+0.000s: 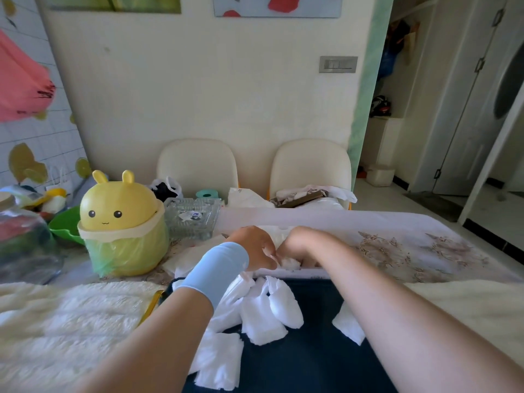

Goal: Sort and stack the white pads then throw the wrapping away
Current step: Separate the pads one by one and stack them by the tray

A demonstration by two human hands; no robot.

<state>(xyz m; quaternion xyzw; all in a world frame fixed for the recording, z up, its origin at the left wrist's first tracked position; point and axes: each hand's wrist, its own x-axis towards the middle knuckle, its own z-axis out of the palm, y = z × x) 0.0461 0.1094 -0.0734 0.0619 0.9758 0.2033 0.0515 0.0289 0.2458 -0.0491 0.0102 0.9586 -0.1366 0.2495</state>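
No legible text, brand or number in view. Small print on white bag (246, 198) near centre, too blurred to read. Paper scrap with dark marks in glass dish (173, 219), 9 o'clock, unreadable. Faint mark on table edge (316, 277), 5 o'clock, too small. Yellow bin (122, 222), 9 o'clock: drawn face only.

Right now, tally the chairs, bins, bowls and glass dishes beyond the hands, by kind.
cream chairs: 2
yellow bin: 1
green bowl: 1
glass dish: 1
Total: 5
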